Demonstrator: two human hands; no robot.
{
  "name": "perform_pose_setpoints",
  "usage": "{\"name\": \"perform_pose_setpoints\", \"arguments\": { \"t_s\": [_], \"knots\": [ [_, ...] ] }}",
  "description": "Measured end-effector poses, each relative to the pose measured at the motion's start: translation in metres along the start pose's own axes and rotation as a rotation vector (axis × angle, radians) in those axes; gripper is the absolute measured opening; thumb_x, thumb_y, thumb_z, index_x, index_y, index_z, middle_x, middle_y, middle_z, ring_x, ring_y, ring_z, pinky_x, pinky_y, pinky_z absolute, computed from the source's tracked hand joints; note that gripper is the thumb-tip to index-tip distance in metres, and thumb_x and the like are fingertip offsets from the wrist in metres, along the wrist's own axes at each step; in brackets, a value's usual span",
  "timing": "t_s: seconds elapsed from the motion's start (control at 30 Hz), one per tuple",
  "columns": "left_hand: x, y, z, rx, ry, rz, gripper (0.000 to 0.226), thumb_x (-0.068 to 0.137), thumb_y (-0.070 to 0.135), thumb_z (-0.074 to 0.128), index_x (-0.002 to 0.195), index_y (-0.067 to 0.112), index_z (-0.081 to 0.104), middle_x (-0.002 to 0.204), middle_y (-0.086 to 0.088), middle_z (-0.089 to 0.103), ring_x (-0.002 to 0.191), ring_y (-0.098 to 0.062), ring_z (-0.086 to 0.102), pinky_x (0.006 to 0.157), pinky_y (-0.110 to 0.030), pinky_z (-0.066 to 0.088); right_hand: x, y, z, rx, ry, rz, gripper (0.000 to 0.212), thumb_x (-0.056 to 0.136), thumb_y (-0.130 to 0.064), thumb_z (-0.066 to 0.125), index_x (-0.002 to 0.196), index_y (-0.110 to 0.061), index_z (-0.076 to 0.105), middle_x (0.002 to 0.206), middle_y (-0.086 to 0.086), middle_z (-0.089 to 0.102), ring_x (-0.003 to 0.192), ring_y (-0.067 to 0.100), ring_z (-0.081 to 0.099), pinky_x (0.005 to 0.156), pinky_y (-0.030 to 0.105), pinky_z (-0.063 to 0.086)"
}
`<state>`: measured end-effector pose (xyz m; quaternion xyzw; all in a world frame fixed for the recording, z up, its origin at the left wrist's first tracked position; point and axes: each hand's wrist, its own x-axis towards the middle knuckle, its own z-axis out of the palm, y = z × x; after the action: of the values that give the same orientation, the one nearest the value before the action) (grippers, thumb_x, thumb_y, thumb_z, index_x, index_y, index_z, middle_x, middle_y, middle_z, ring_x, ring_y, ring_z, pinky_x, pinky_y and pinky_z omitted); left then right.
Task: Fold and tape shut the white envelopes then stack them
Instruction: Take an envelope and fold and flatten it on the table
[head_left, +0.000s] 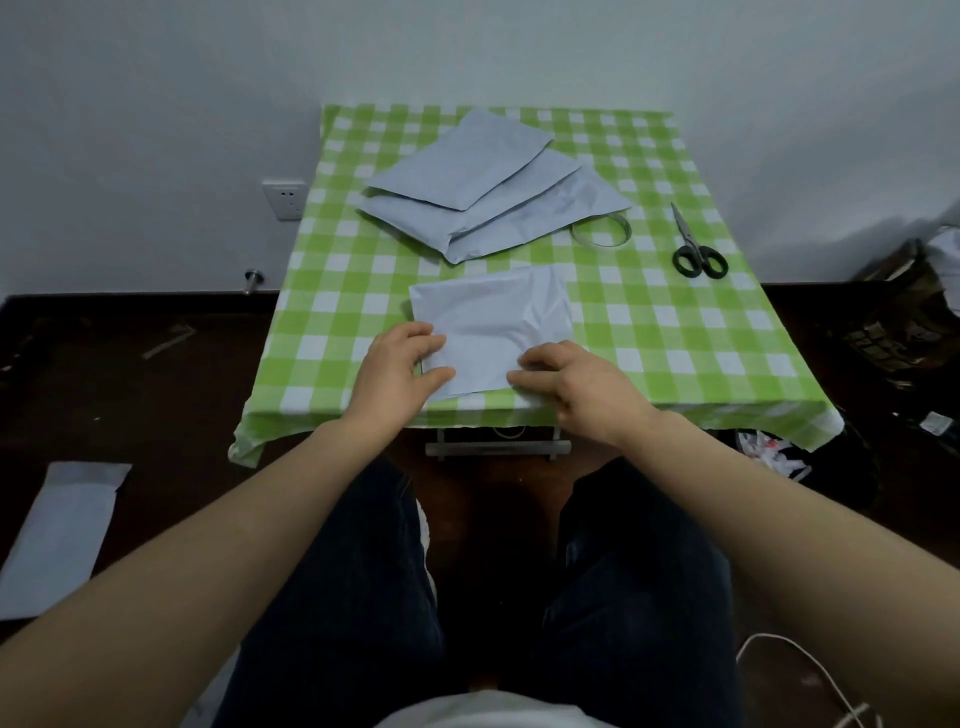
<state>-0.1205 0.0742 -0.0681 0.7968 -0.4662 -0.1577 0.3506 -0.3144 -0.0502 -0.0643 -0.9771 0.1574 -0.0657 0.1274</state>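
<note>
A folded white envelope (493, 322) lies near the front edge of the green checked table (675, 332). My left hand (400, 369) rests on its near left corner with the fingers spread and the thumb on the paper. My right hand (576, 384) presses the near right edge with its fingers bent down onto it. Farther back lies a loose pile of white envelopes (483, 182), overlapping one another. A roll of clear tape (600, 231) sits partly under that pile's right corner. Black-handled scissors (693, 247) lie to the right of the tape.
The table stands against a white wall with a socket (283, 199) at the left. Another white envelope (57, 535) lies on the dark floor at the left. Bags and clutter (898, 317) sit on the floor at the right. My legs are under the table's front edge.
</note>
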Motion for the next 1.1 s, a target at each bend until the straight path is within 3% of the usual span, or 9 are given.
{"name": "perform_pose_setpoints", "arguments": {
  "t_s": [0.17, 0.33, 0.47, 0.63, 0.73, 0.83, 0.97, 1.1],
  "knots": [
    [-0.002, -0.002, -0.002, 0.015, 0.006, 0.007, 0.048, 0.076, 0.011, 0.075, 0.122, 0.007, 0.062, 0.131, -0.009, 0.052, 0.121, -0.025, 0.049, 0.103, -0.041, 0.041, -0.001, -0.001, 0.000, 0.000, -0.015, 0.007, 0.052, 0.071, 0.005, 0.061, 0.119, -0.013, 0.065, 0.124, 0.016, 0.058, 0.109, 0.038, 0.055, 0.078, 0.047, 0.053],
    [-0.006, 0.011, 0.002, 0.080, 0.146, 0.230, 0.025, 0.081, -0.001, 0.065, 0.104, 0.005, 0.071, 0.111, -0.009, 0.065, 0.105, -0.027, 0.056, 0.087, -0.019, 0.036, -0.001, 0.000, 0.002, -0.012, -0.009, 0.001, 0.053, 0.069, 0.005, 0.063, 0.119, -0.012, 0.066, 0.123, 0.017, 0.058, 0.107, 0.038, 0.056, 0.076, 0.046, 0.054],
    [-0.005, 0.010, 0.006, 0.196, 0.024, 0.353, 0.020, 0.076, -0.003, 0.068, 0.094, 0.003, 0.074, 0.093, -0.012, 0.068, 0.089, -0.034, 0.061, 0.077, -0.030, 0.045, -0.001, 0.000, 0.005, -0.024, 0.000, -0.019, 0.052, 0.065, 0.005, 0.068, 0.114, -0.011, 0.069, 0.117, 0.018, 0.061, 0.099, 0.038, 0.060, 0.069, 0.045, 0.056],
    [-0.005, 0.020, 0.016, 0.295, -0.078, 0.475, 0.014, 0.075, 0.004, 0.068, 0.087, 0.004, 0.074, 0.082, -0.010, 0.067, 0.077, -0.033, 0.060, 0.071, -0.026, 0.044, -0.002, 0.000, 0.006, -0.034, 0.004, -0.016, 0.050, 0.066, 0.003, 0.066, 0.114, -0.011, 0.068, 0.117, 0.018, 0.061, 0.098, 0.038, 0.059, 0.065, 0.047, 0.056],
    [-0.006, 0.029, 0.023, 0.405, -0.122, 0.477, 0.017, 0.086, 0.011, 0.062, 0.099, 0.006, 0.072, 0.095, -0.010, 0.065, 0.091, -0.032, 0.056, 0.075, -0.036, 0.049, 0.000, 0.001, 0.008, -0.032, 0.010, -0.019, 0.048, 0.065, 0.002, 0.063, 0.110, -0.011, 0.069, 0.113, 0.018, 0.062, 0.094, 0.038, 0.060, 0.059, 0.047, 0.056],
    [-0.004, 0.032, 0.026, 0.485, -0.179, 0.348, 0.028, 0.098, 0.022, 0.045, 0.119, 0.016, 0.063, 0.117, -0.003, 0.055, 0.110, -0.020, 0.044, 0.081, -0.029, 0.039, -0.002, 0.000, 0.006, -0.034, 0.001, -0.004, 0.047, 0.065, 0.004, 0.068, 0.109, -0.013, 0.070, 0.113, 0.016, 0.063, 0.096, 0.037, 0.060, 0.062, 0.044, 0.056],
    [0.002, 0.035, 0.025, 0.414, -0.211, 0.304, 0.028, 0.097, 0.025, 0.047, 0.113, 0.011, 0.067, 0.115, -0.004, 0.055, 0.108, -0.021, 0.044, 0.080, -0.027, 0.034, 0.005, -0.009, -0.004, 0.036, 0.041, 0.150, 0.027, 0.085, -0.010, 0.057, 0.108, -0.014, 0.071, 0.119, 0.006, 0.062, 0.106, 0.031, 0.057, 0.081, 0.040, 0.051],
    [0.007, 0.034, 0.019, 0.394, -0.233, 0.315, 0.023, 0.094, 0.023, 0.053, 0.105, 0.012, 0.070, 0.120, -0.005, 0.050, 0.113, -0.020, 0.040, 0.079, -0.019, 0.027, 0.022, -0.022, -0.010, 0.128, 0.043, 0.177, 0.036, 0.088, -0.007, 0.048, 0.121, -0.011, 0.062, 0.125, 0.005, 0.059, 0.114, 0.026, 0.051, 0.090, 0.040, 0.045]
  ]
}}
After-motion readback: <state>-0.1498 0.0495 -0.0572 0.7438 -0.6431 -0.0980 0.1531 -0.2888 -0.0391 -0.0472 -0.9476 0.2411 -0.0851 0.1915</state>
